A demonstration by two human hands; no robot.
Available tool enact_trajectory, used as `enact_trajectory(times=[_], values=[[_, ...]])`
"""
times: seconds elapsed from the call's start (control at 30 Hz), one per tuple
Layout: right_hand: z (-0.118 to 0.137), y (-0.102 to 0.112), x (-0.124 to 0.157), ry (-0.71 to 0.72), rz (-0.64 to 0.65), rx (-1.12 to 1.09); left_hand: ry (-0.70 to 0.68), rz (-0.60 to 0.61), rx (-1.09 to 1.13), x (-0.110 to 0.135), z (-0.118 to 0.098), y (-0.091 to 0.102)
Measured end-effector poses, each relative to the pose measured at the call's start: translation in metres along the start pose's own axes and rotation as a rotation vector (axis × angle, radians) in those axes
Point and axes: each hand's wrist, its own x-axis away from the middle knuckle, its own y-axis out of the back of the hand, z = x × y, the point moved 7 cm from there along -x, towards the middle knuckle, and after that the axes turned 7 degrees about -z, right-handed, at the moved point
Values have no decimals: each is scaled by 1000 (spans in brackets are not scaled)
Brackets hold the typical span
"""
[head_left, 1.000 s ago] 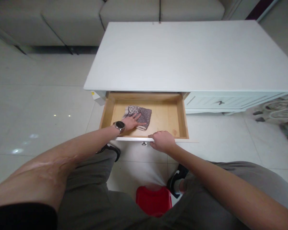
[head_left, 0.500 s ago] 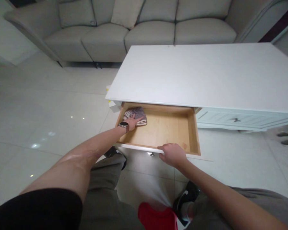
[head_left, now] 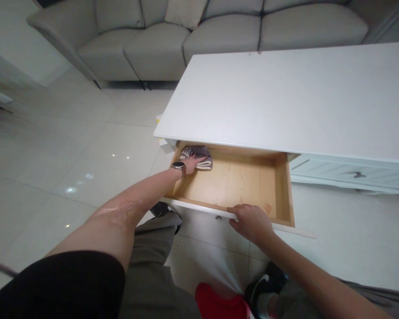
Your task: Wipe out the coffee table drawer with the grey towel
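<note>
A folded, patterned cloth [head_left: 203,153] in purple-grey and white lies in the back left corner of a pulled-out wooden drawer [head_left: 239,177]. My left hand [head_left: 192,165], with a watch on its wrist, presses on this cloth from above; one finger stretches to the right across it, and the other fingers are partly hidden in its folds. At the drawer's front edge, my right hand [head_left: 251,220] is closed over the white front panel, thumb outside and fingers along the top, just right of a small metal knob [head_left: 218,217].
The drawer belongs to a white coffee table [head_left: 279,97] with a second, closed drawer [head_left: 349,170] to the right. Behind stands a grey sofa [head_left: 156,48]. A red plastic object [head_left: 219,303] is on the tiled floor between my feet. A white box [head_left: 166,146] shows beside the table's left end.
The view has shifted, so the table and drawer appear slightly further right. Both hands keep their places, the left on the cloth and the right on the drawer front.
</note>
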Motion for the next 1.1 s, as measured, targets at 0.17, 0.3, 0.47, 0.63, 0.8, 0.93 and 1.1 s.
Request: enact_trajectory(times=[0.17,0.3,0.47,0.63,0.8,0.93,1.1], values=[[-3,0,-2,-14,-6,-24,-29,-8,-6,-3,0,7],[-5,1,-5,-8,0,-10,-54,-1,-13,-6,-4,17],[-6,4,-8,16,0,7,-67,8,-56,-3,-5,24],[-6,5,-6,24,-6,19,-134,-31,-45,9,-9,32],[-2,3,-1,54,-6,20,-214,-34,-26,23,-18,40],[2,0,4,64,-8,7,-173,209,-18,32,-17,24],[3,-3,6,62,6,-15,-225,362,-31,39,-30,10]])
